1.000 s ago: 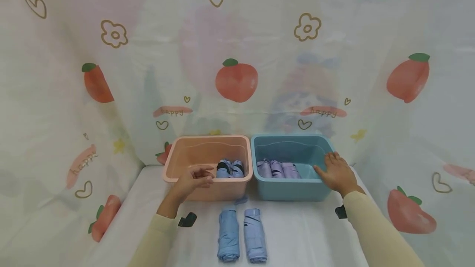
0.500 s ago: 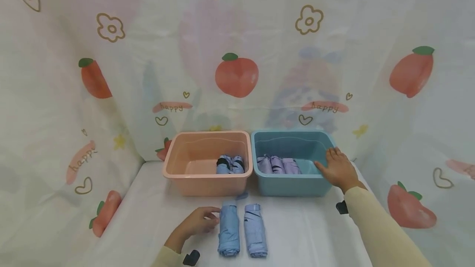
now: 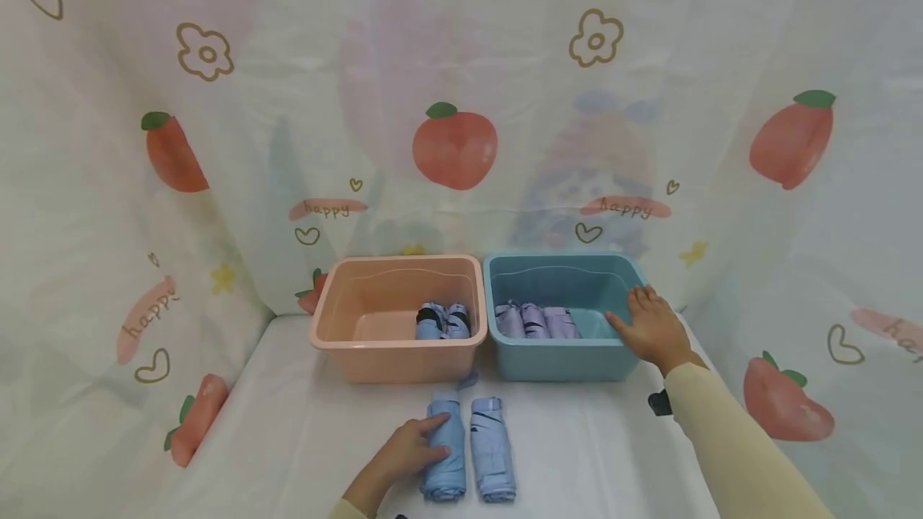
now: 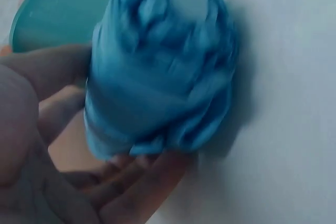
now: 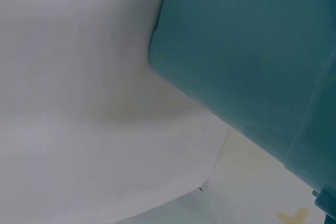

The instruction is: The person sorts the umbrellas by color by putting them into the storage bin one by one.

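Observation:
My left hand [image 3: 411, 448] grips a folded blue umbrella [image 3: 445, 471] lying on the white tabletop. In the left wrist view, the thumb is along one side of the umbrella [image 4: 157, 93] and the other fingers curl under it; its round end piece shows amid bunched cloth. Just right of it lies a second folded umbrella [image 3: 493, 455], paler blue-violet with dark marks. My right hand [image 3: 656, 331] rests on the right rim of the blue bin [image 3: 562, 363], fingers extended. The right wrist view shows only this bin's outer wall [image 5: 241, 51], without the hand.
A peach bin [image 3: 404, 365] stands left of the blue one, holding two blue umbrellas [image 3: 443, 322] with dark patches. Three purple umbrellas [image 3: 535, 321] lie side by side in the blue bin. A fruit-printed curtain [image 3: 461, 62] encloses the back and sides.
My left hand has come down from the peach bin's front rim to the nearer blue umbrella and taken hold of it. The right hand has stayed at the blue bin's rim.

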{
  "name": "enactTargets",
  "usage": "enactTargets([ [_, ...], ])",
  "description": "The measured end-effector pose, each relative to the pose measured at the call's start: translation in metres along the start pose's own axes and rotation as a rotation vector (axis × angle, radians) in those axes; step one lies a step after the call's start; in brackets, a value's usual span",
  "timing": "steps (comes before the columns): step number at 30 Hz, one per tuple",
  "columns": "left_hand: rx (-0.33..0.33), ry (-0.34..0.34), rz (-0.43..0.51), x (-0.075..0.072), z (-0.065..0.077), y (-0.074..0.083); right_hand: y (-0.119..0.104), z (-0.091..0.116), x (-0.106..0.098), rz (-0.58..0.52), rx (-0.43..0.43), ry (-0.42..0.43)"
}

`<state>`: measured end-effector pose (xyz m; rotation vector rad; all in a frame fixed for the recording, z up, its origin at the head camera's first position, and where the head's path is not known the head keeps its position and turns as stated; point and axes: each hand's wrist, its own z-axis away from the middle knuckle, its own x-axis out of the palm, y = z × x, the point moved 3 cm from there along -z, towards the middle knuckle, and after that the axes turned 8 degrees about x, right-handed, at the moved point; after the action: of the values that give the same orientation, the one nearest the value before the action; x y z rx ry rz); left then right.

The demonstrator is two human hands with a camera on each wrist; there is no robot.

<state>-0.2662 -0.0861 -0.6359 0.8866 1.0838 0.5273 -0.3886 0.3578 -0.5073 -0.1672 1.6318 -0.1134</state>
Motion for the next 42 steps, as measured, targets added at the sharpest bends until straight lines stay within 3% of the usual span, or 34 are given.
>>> enactTargets([
  [6, -0.086, 0.049, -0.041, 0.011, -0.006, 0.01, 0.002, -0.003, 0.001, 0.017, -0.005, -0.005],
  [14, -0.021, 0.075, 0.131, 0.015, -0.013, 0.009, 0.007, 0.001, -0.003, 0.007, 0.019, 0.005],
  [20, -0.016, 0.081, 0.206, 0.002, 0.002, 0.0, 0.005, 0.002, 0.0, -0.009, 0.015, 0.004],
  [26, 0.049, -0.002, 0.109, -0.041, 0.018, 0.005, 0.003, 0.002, 0.002, -0.01, 0.022, -0.001],
  [34, 0.236, -0.088, -0.071, -0.116, 0.037, 0.041, 0.004, 0.0, 0.0, 0.003, 0.017, -0.006],
  [39, 0.323, -0.08, -0.133, -0.148, 0.045, 0.061, 0.001, 0.0, -0.001, -0.003, 0.012, -0.001],
  [42, 0.334, -0.054, -0.168, -0.165, 0.046, 0.072, -0.001, 0.0, 0.001, -0.006, 0.012, 0.008],
])
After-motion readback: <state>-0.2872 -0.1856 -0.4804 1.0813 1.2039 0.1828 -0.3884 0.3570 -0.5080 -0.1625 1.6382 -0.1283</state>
